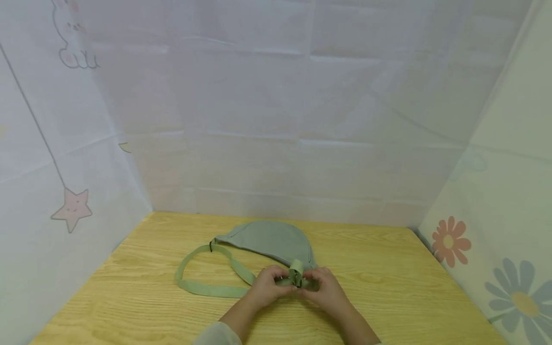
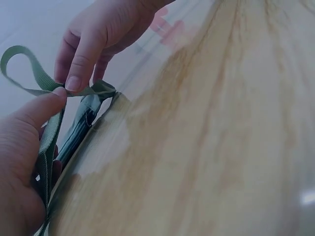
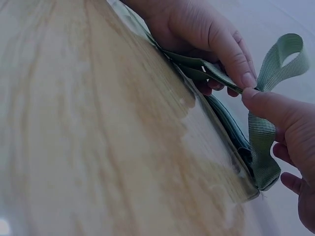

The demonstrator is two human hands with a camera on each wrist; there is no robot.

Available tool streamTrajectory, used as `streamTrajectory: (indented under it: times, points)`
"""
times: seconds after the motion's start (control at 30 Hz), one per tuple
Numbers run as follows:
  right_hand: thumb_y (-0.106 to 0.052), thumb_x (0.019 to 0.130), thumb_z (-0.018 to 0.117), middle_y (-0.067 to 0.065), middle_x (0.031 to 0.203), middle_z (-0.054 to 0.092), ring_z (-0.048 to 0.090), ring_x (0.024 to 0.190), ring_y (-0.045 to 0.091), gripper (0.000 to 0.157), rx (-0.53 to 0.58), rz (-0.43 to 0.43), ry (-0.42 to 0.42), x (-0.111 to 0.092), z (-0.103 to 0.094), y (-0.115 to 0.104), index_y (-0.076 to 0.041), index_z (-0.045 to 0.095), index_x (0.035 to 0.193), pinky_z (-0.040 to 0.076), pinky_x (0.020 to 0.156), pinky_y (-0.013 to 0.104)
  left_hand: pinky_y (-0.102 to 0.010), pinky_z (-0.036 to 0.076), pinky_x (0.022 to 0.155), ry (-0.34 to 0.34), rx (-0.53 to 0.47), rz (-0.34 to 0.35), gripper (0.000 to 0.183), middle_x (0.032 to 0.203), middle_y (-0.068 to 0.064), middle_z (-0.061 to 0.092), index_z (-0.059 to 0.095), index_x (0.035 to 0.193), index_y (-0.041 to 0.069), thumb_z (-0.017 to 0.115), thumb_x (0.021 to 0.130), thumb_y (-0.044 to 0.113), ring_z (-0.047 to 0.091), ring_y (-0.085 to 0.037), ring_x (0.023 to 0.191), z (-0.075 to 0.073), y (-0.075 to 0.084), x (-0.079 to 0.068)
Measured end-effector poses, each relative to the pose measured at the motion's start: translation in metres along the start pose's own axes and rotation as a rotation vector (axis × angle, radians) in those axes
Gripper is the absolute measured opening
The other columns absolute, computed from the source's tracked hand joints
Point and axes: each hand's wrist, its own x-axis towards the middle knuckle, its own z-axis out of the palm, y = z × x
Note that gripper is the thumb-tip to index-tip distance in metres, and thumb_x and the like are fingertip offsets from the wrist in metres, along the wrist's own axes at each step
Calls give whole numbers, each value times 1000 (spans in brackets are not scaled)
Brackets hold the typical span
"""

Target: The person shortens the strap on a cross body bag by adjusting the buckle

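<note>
A grey-green crescent-shaped waist bag [image 1: 269, 239] lies on the table, with its green webbing strap [image 1: 211, 289] curving out to the left and back towards the hands. My left hand [image 1: 267, 289] pinches the strap between thumb and fingers near the bag's right end. Close beside it, my right hand [image 1: 329, 292] pinches the strap too, and the two thumb tips almost meet. Between them a loop of webbing [image 3: 269, 69] stands up. In the left wrist view, part of the bag [image 2: 78, 130] shows behind the strap. Some fingertips are hidden behind the webbing.
The wood-grain table [image 1: 401, 287] has a shiny surface. Pale cloth walls [image 1: 276, 120] with printed drawings stand behind it and on both sides. A small black piece [image 1: 211, 246] sits on the strap at the bag's left end.
</note>
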Motion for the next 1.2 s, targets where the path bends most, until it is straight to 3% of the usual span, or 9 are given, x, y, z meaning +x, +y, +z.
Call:
streamTrajectory:
  times: [0.33, 0.6, 0.87, 1.2]
  points:
    - [-35, 70, 85, -10, 105, 71, 53, 96, 6, 36, -22, -76, -16, -2, -1, 1, -26, 74, 103, 45, 85, 27, -20, 45, 76, -103, 98, 11, 39, 96, -2, 63, 72, 117, 10, 80, 81, 23, 51, -7, 87, -5, 2, -2]
    - [-34, 71, 85, -9, 101, 71, 55, 96, 13, 31, -34, -59, -17, -2, -4, -4, -22, 73, 97, 47, 82, 27, -21, 45, 78, -107, 243, 42, 48, 101, 0, 60, 69, 121, 6, 83, 77, 22, 52, -6, 90, -13, -3, -6]
    - [-33, 70, 85, -9, 103, 72, 54, 97, 10, 29, -32, -41, -18, -2, -2, -4, -24, 74, 96, 46, 84, 27, -19, 45, 76, -106, 203, 42, 44, 101, 1, 60, 69, 117, 3, 81, 80, 22, 51, -3, 88, -17, -5, -9]
    - [-30, 71, 85, -12, 99, 70, 52, 91, 5, 28, -30, -53, -34, -2, -3, -1, -27, 71, 95, 46, 83, 26, -21, 47, 79, -107, 232, 37, 39, 104, 0, 61, 71, 114, 5, 80, 82, 24, 54, -6, 91, -29, -4, -11]
